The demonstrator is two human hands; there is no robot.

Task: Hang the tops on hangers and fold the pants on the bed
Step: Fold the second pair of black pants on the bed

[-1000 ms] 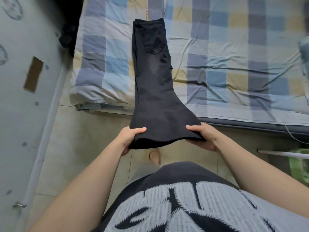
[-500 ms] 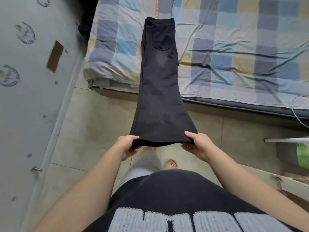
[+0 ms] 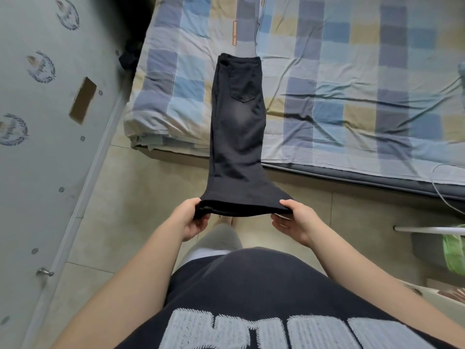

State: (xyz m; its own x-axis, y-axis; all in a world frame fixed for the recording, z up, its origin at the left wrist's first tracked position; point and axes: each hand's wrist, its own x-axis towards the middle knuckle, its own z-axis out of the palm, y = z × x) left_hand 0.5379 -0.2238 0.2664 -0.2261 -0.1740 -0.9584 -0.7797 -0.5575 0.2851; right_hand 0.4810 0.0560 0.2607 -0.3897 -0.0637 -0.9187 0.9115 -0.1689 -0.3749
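My left hand (image 3: 191, 219) and right hand (image 3: 298, 220) each pinch a hem corner of the black flared denim pants (image 3: 239, 137), waist lying on the checked-sheet bed (image 3: 352, 71). Risk, I judge: tugging drags the waist floorward.

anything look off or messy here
Nothing spilled or damaged. The pants lie straight, waist on the bed, hem held out past its edge over the floor by the left hand and right hand. The sheet is creased to their right and bunches loosely at the near left corner.
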